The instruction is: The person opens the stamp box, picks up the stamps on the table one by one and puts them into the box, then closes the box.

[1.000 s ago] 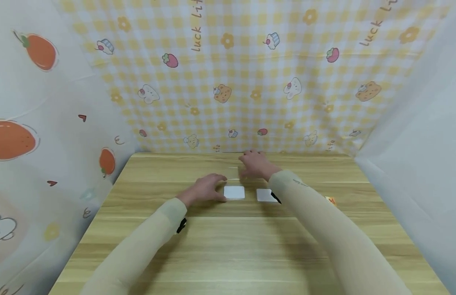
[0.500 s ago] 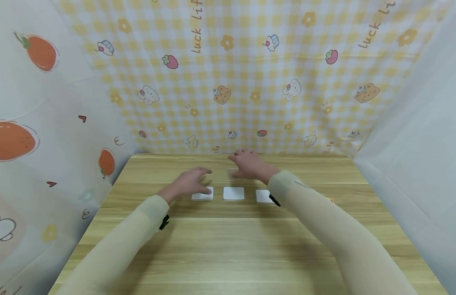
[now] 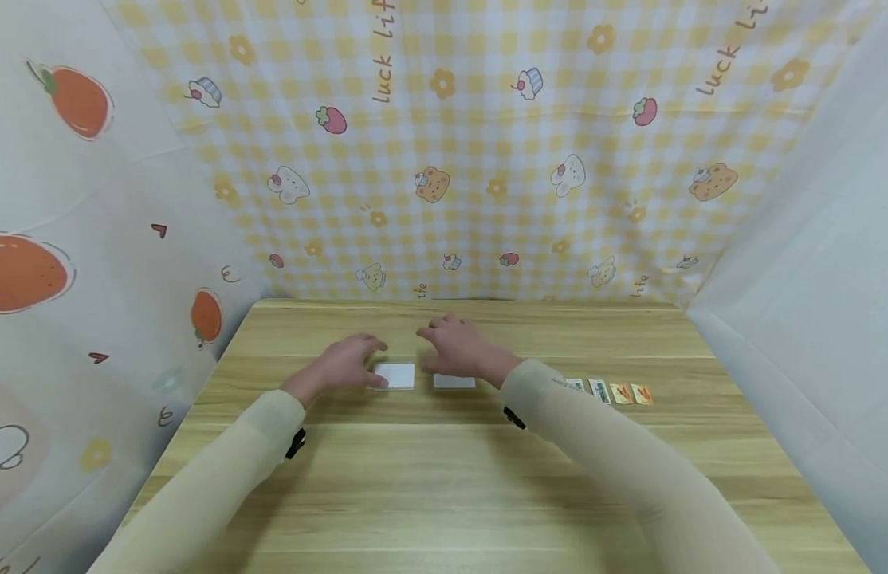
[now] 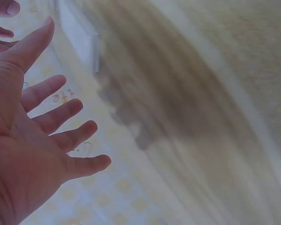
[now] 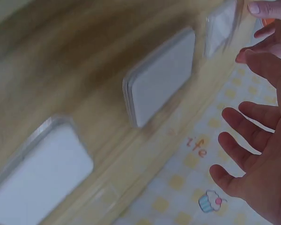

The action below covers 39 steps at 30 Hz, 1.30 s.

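Observation:
My left hand (image 3: 343,363) is at the left end of a row of white, round-cornered rectangular pieces. Its thumb overlaps the leftmost piece (image 3: 397,375) in the head view, and the left wrist view has its fingers spread with nothing held. Over the middle piece (image 3: 454,383) hovers my right hand (image 3: 458,348), fingers apart and nothing in them, hiding that piece's far part. The right wrist view gives this middle piece (image 5: 164,77) a clear layered edge, with another white piece (image 5: 42,183) nearer the camera; my right arm covers that one in the head view.
Several small pictured cards (image 3: 621,394) lie in a row on the wooden table (image 3: 444,478), beside my right sleeve. Faint transparent outlines (image 5: 103,197) show on the table behind the white pieces. A yellow checked cloth (image 3: 444,159) hangs at the table's back edge.
My left hand has moved left, from the middle white piece to the leftmost one. My right hand has come left and nearer, over the middle piece. The small cards now show beside my sleeve.

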Available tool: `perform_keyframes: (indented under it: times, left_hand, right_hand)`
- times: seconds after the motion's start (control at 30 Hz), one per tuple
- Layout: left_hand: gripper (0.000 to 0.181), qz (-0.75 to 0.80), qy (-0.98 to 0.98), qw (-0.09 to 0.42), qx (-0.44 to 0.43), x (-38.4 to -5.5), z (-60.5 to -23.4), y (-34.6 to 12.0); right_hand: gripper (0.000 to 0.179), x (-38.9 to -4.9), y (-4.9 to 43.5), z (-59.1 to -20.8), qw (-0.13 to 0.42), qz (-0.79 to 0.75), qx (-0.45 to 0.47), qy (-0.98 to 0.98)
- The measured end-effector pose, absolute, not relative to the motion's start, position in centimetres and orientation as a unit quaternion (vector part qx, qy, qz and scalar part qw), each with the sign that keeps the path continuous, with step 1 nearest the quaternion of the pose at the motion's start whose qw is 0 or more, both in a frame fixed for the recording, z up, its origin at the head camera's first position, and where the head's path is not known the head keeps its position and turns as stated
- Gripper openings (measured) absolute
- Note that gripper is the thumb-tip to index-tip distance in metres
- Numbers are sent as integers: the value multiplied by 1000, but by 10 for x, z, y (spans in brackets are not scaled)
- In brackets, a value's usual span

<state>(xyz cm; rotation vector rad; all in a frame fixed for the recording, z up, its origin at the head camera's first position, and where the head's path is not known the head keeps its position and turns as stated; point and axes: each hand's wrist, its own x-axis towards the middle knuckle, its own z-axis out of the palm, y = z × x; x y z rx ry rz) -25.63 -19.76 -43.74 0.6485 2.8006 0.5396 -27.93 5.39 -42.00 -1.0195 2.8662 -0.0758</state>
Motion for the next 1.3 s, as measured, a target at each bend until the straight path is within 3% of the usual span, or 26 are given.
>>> perform_keyframes:
  times: [0.17,0.37,0.67,1.0,1.3]
  left_hand:
    - [79,178,951,120,224,-254,-445,-202]
    - [69,168,953,110,228,-254,-454,-206]
    - [58,179,954,99,220,-254,-458,-206]
    - [59,169,954,77,233,-254,-461,-208]
    - [62,170,956,88,223,-253,-462,-209]
  right_hand:
    - [69,-273,41,-438,54,-33,-334,941]
    - [71,-269,32,-454,53,-49,-345,936]
    - [65,-266,25,-461,45,-37,-335,940]
    - [56,-268,23,-465,38,-56,-335,940]
    - [50,-269,23,-464,30,-57,-343,937]
